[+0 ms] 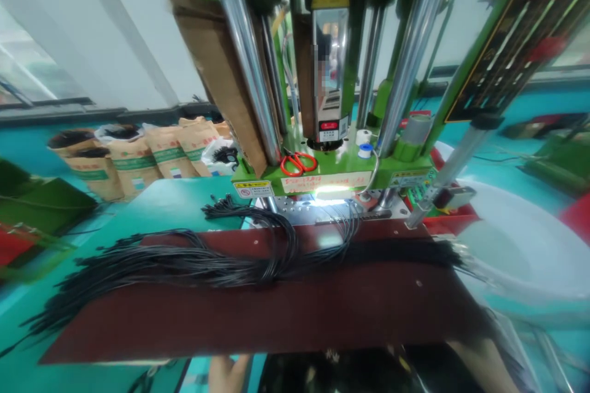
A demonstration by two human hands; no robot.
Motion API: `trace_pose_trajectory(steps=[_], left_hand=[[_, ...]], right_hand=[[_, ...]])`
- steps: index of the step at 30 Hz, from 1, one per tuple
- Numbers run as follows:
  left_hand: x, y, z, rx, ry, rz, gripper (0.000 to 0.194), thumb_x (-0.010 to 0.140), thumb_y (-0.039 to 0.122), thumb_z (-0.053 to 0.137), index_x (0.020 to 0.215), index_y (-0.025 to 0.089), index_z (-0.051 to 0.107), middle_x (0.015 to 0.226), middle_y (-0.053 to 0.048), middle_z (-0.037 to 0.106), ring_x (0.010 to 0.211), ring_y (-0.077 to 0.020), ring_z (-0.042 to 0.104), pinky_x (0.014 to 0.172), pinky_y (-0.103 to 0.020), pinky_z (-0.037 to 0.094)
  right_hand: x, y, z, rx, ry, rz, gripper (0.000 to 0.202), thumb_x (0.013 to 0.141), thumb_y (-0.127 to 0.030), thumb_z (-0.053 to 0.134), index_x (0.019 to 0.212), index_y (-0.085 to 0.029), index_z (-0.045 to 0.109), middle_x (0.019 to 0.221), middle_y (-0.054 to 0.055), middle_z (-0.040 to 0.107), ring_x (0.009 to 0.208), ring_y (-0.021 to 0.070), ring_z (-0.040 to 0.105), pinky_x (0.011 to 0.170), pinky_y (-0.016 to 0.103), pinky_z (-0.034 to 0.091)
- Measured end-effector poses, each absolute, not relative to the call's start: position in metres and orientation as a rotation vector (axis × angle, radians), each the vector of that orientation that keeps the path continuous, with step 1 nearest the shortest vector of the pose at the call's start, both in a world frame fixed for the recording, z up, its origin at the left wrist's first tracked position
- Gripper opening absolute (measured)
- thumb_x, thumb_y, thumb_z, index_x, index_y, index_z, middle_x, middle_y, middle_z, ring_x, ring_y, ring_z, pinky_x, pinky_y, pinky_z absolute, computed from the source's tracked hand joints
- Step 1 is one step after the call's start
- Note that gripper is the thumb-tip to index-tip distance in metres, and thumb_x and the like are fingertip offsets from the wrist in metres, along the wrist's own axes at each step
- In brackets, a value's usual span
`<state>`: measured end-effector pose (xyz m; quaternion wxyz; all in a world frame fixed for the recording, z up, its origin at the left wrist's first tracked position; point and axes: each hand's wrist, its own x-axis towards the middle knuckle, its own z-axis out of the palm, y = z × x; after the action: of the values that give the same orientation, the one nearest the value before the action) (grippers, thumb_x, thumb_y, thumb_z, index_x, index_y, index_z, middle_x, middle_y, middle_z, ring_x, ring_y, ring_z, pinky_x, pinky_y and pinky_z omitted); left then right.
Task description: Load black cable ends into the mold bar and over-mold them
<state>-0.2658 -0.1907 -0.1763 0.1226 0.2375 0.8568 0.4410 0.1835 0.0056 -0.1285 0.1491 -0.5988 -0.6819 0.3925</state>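
Note:
My left hand (pixel 228 374) is at the bottom, just below the front edge of a dark red-brown board (pixel 276 319). Its fingertips reach that edge or go under it, so its grip is hidden. Farther right, my right hand (pixel 482 361) shows only in part, blurred, beside the board's front right corner. Its fingers cannot be made out. Across the board lies a long bundle of thin black cables (pixel 221 264), fanned out at the left end. Some cables loop back toward the lit metal bed of a green press (pixel 359 175).
Red-handled scissors (pixel 298 164) and a blue-and-white spool (pixel 365 150) rest on the press ledge. Steel columns (pixel 251 73) rise above. A large white tub (pixel 530 245) stands right. Several paper sacks (pixel 133 163) stand at the left behind a teal table (pixel 179 196).

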Motion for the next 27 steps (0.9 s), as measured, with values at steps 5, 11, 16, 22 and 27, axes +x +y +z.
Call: trace_pose_trajectory(steps=[5,11,16,22,27], left_hand=[[-0.269,-0.19,-0.172,0.75,2.438,1.308,0.062,0.048,0.062,0.057,0.085,0.013,0.065,0.066,-0.008,0.063,0.078,-0.0313,0.059,0.084,-0.046,0.043],[-0.269,-0.19,-0.162,0.72,2.502,1.213,0.061,0.045,0.063,0.058,0.078,0.013,0.065,0.059,-0.007,0.061,0.074,-0.0321,0.059,0.078,-0.048,0.046],[-0.268,-0.189,-0.159,0.741,2.515,1.222,0.065,0.047,0.063,0.058,0.087,0.012,0.064,0.067,-0.009,0.064,0.084,-0.0335,0.059,0.084,-0.048,0.044],[-0.264,-0.189,-0.152,0.737,2.499,1.177,0.066,0.056,0.063,0.055,0.097,0.011,0.061,0.079,-0.01,0.065,0.095,-0.0321,0.057,0.088,-0.045,0.043],[-0.264,-0.188,-0.147,0.757,2.516,1.017,0.07,0.059,0.067,0.051,0.1,0.012,0.058,0.087,-0.011,0.065,0.103,-0.0333,0.054,0.093,-0.047,0.039]], right_hand=[[0.173,-0.003,-0.14,-1.6,-1.574,0.856,0.056,0.058,-0.05,0.06,0.103,-0.016,0.062,0.09,0.011,0.069,0.094,0.0331,0.06,0.073,0.037,0.054],[0.171,-0.004,-0.137,-1.582,-1.5,0.772,0.032,0.053,-0.04,0.065,0.077,-0.02,0.063,0.072,0.007,0.069,0.083,0.0303,0.063,0.067,0.035,0.054],[0.166,-0.007,-0.122,-1.593,-1.502,0.846,0.027,0.052,-0.041,0.066,0.069,-0.021,0.061,0.063,0.006,0.067,0.067,0.0269,0.063,0.066,0.036,0.054],[0.162,-0.009,-0.113,-1.557,-1.52,0.863,0.032,0.055,-0.045,0.067,0.073,-0.019,0.061,0.068,0.007,0.068,0.068,0.0251,0.063,0.064,0.034,0.054],[0.159,-0.009,-0.114,-1.575,-1.539,0.9,0.029,0.057,-0.044,0.067,0.071,-0.02,0.059,0.071,0.008,0.068,0.071,0.0265,0.063,0.069,0.039,0.054]])
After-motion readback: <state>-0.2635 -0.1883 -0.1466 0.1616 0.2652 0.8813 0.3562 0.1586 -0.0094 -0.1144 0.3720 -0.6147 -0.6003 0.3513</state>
